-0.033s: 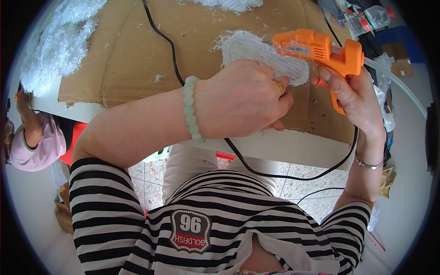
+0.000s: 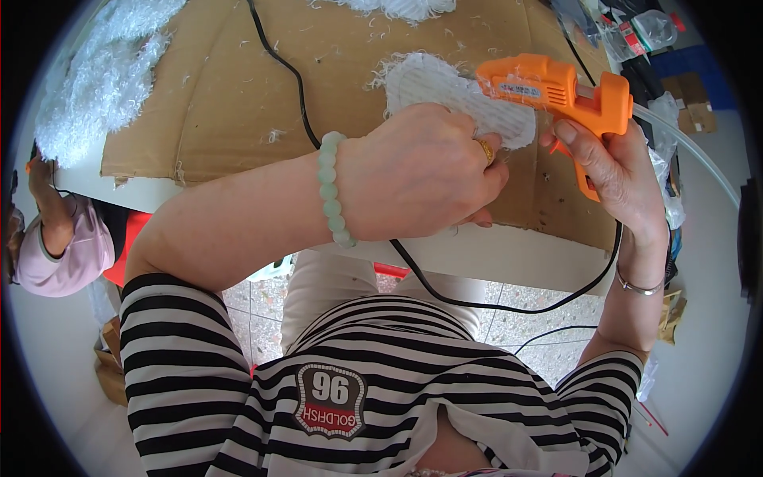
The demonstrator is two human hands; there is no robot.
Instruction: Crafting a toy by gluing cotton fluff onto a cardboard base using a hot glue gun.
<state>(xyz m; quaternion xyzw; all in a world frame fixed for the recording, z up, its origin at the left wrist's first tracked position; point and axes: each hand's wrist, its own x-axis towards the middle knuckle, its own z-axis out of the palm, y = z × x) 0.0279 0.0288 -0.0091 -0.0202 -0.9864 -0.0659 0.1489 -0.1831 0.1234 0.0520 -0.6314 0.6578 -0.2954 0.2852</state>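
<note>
My right hand [image 2: 624, 171] is wrapped round the handle of an orange hot glue gun [image 2: 556, 83], a finger at its trigger. The gun's nozzle end points left, over a white, fringed fabric piece [image 2: 421, 79] on the cardboard. A clear glue stick [image 2: 687, 143] curves out of the gun's rear. My left hand [image 2: 425, 171] lies over the near edge of the fabric with its back up and fingers curled in. Most of its fingertips are hidden, and so is whatever they pinch.
A cardboard sheet [image 2: 230, 95] covers the white table [image 2: 477, 258]. Fluffy white material [image 2: 107, 79] is heaped at the left, with another white piece [image 2: 393, 6] at the far edge. A black cord [image 2: 509, 305] loops in front of me. Another person [image 2: 67, 246] sits at the left.
My right hand and the glue gun have shifted slightly to the right and nearer to me. My left hand and the fabric piece stay where they were.
</note>
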